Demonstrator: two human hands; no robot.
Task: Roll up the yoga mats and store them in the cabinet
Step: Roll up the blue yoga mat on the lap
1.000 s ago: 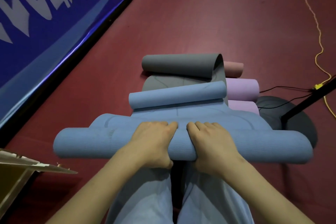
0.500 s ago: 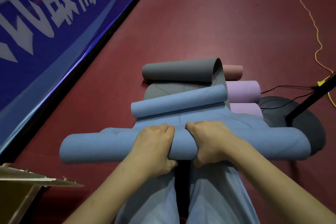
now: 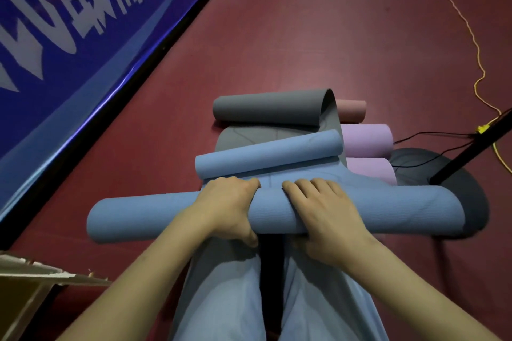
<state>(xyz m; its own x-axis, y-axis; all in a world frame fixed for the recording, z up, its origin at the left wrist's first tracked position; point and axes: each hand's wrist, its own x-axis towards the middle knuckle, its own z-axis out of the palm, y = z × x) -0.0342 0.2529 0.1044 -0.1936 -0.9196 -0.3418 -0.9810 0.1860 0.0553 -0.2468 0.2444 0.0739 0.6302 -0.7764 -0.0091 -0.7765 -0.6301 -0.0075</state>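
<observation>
A blue yoga mat [image 3: 144, 217] lies across the red floor in front of my knees, rolled into a thick tube. Its far end curls into a smaller blue roll [image 3: 266, 153], and only a short flat strip joins the two. My left hand [image 3: 227, 206] wraps over the tube's middle with the thumb underneath. Beside it my right hand [image 3: 318, 210] lies over the tube, fingers spread across the top and curving down the far side. Behind the blue mat a grey mat [image 3: 268, 108] lies partly curled. Purple mats [image 3: 365, 140] and a pink roll [image 3: 350, 109] sit to its right.
A blue banner wall [image 3: 83, 36] runs along the left. A cardboard box flap [image 3: 41, 274] sticks in at lower left. A dark round stand base [image 3: 454, 174] with a black pole and cables sits at right, beside a yellow cord [image 3: 476, 58]. Red floor stretches beyond the mats.
The thick blue tube has rolled away from me toward the small blue roll, and the flat strip between them has shrunk. Both hands moved forward with it.
</observation>
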